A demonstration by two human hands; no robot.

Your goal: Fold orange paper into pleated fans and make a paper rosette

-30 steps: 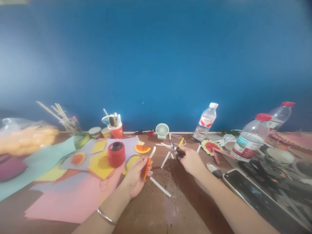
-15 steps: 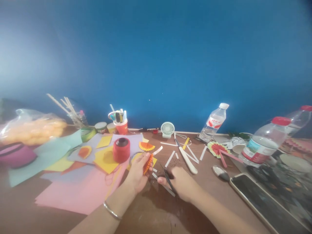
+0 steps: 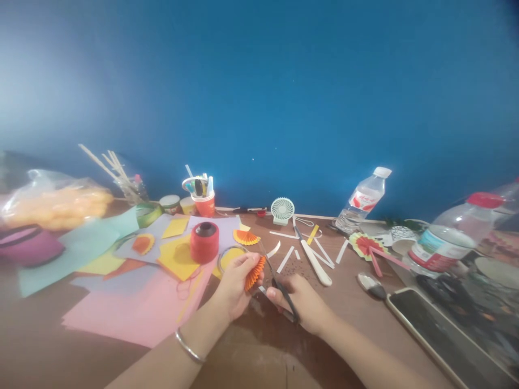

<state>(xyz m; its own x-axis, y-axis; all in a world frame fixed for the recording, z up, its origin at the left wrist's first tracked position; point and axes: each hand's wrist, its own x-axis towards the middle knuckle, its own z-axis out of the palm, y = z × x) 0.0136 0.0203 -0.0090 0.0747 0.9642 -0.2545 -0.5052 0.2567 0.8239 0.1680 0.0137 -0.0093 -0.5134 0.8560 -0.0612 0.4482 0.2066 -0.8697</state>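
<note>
Pinched in my left hand (image 3: 237, 289) is an orange pleated paper fan (image 3: 254, 273), its folded edge facing right. My right hand (image 3: 302, 305) grips black-handled scissors (image 3: 284, 292), their blades pointing up and away beside the fan. Whether the blades touch the paper I cannot tell. Just beyond my left hand lies a yellow and orange paper fan (image 3: 246, 237). A red spool (image 3: 204, 243) stands to its left. White paper strips (image 3: 286, 259) and a white-handled knife (image 3: 316, 263) lie past my right hand, among dark crumbs on the table.
Coloured paper sheets (image 3: 133, 310) cover the left side. Along the wall stand a red cup of tools (image 3: 204, 206), a small fan (image 3: 282, 210) and a water bottle (image 3: 362, 200). On the right are a phone (image 3: 441, 329), a spoon (image 3: 371, 285) and a red-capped bottle (image 3: 450, 237).
The scissors have swung upward and come alongside the orange fan. My left hand has turned the fan so more of its pleats show. The view has shifted slightly.
</note>
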